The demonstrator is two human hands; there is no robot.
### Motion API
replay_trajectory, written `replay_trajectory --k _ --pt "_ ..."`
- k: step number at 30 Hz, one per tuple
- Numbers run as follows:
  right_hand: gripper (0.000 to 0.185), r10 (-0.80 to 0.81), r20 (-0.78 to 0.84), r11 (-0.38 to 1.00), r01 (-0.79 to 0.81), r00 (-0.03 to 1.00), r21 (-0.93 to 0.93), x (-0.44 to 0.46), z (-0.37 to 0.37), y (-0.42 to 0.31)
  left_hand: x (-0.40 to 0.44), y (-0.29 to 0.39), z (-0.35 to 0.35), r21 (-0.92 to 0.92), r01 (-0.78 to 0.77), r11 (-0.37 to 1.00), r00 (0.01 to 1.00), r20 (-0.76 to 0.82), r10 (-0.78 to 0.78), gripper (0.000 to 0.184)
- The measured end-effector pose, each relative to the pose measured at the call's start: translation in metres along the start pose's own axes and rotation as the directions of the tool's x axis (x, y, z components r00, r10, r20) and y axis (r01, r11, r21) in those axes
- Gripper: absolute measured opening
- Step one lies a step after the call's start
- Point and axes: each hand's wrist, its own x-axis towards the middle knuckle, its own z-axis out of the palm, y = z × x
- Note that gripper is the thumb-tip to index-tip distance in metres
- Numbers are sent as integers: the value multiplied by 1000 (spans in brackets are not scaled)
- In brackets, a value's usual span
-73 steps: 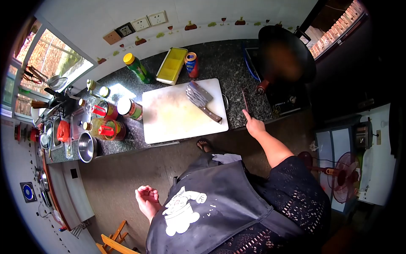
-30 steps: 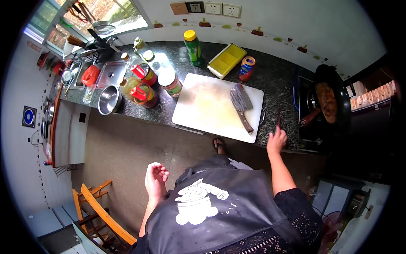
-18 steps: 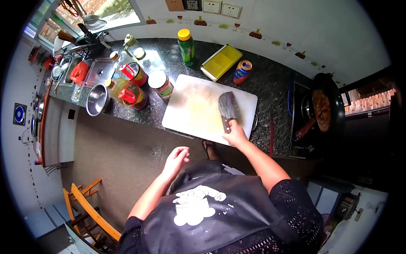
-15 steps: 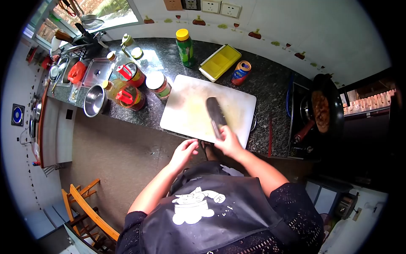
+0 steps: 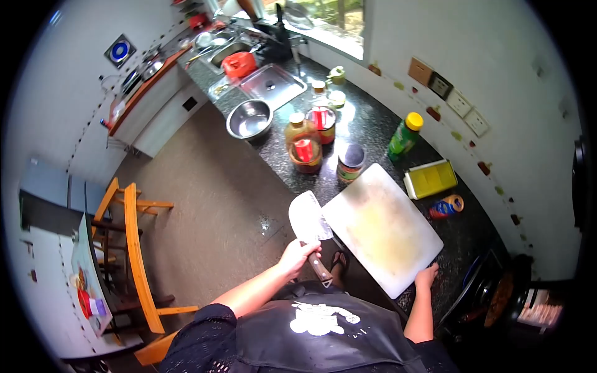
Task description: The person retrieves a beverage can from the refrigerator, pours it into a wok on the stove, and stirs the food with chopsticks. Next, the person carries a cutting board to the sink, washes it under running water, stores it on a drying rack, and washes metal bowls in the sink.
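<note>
A cleaver (image 5: 309,215) with a broad, bright blade and a wooden handle is in my left hand (image 5: 297,258). My fingers close around it where blade and handle meet. It is held off the front of the counter, blade up, beside the left edge of a white cutting board (image 5: 384,233). The board lies on the counter with yellowish stains and wet marks on its face. At its near right corner, my right hand (image 5: 426,277) grips the edge, its fingertips partly hidden.
Left of the board stand a jar (image 5: 351,163), red-lidded containers (image 5: 305,156) and a steel bowl (image 5: 249,119). Behind it are a green bottle (image 5: 405,137), a yellow-green box (image 5: 430,179) and a can (image 5: 446,206). A wok (image 5: 507,292) of food sits right; a wooden chair (image 5: 135,248) stands left.
The cleaver has passed from my right hand to my left and moved left off the board. My right hand now holds the board's corner. The view has turned left.
</note>
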Motion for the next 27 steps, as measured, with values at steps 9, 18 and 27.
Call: replay_trajectory --k 9,18,27 --pt "23 44 652 462 -594 757 659 -57 -15 60 -80 10 -151 -135 -164 977 969 -207 134 16" --pt "42 -229 769 -40 -796 596 605 -339 -40 -5 -207 13 -389 -108 -241 964 956 -200 217 18" --pt "20 -81 702 126 -691 707 711 -506 -213 -222 -275 52 -544 -304 -406 862 894 -326 307 13"
